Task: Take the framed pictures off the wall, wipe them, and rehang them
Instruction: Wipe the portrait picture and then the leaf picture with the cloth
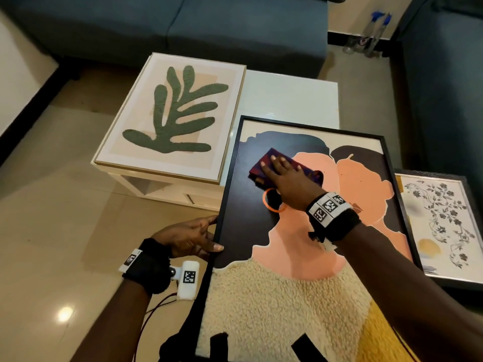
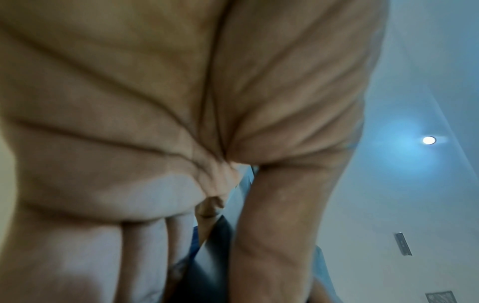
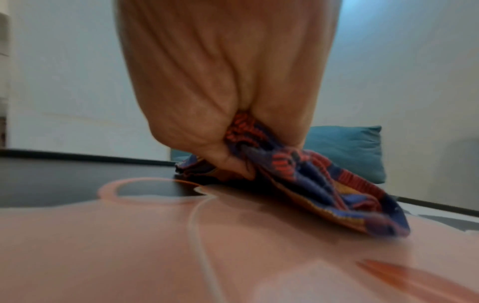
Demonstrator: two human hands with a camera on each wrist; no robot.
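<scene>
A large black-framed picture [image 1: 287, 270] of two figures leans tilted, its top edge on the white table [image 1: 290, 95]. My right hand [image 1: 277, 168] lies with its fingers flat on a purple and red patterned cloth [image 1: 254, 171], pressing it onto the picture's dark upper part. In the right wrist view the cloth [image 3: 311, 180] is bunched between palm and thumb [image 3: 233, 162] on the picture [image 3: 181, 246]. My left hand [image 1: 213, 235] grips the frame's left edge, thumb on the front. In the left wrist view the dark frame edge [image 2: 207, 266] runs between thumb and fingers.
A light-framed green plant picture [image 1: 172, 118] lies flat on the table's left half. A floral picture [image 1: 441, 220] lies on a dark surface at the right. A blue sofa [image 1: 183, 27] stands behind the table, and bottles [image 1: 373, 30] stand on the floor at the back right.
</scene>
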